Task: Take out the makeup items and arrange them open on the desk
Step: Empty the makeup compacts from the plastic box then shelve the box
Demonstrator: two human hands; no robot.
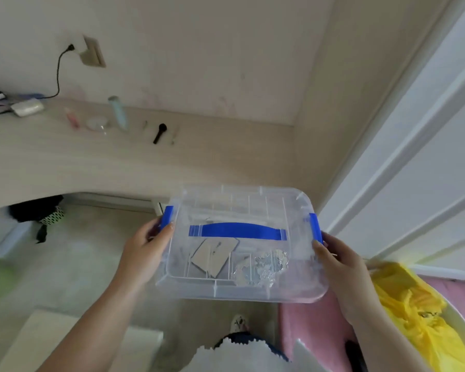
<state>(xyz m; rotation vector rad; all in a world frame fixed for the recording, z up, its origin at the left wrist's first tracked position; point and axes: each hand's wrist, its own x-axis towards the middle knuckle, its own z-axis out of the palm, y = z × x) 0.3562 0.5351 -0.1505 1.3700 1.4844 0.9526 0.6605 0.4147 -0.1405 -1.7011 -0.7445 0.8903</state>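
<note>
Got box clamped, left grip and right grip on blue latches. Keeping it level, plan: set on surface first, then pop latches.

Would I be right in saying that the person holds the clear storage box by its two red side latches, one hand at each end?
Not quite: the side latches are blue, not red, as the head view shows. The left hand and right hand do hold the clear storage box, one at each end.
</note>
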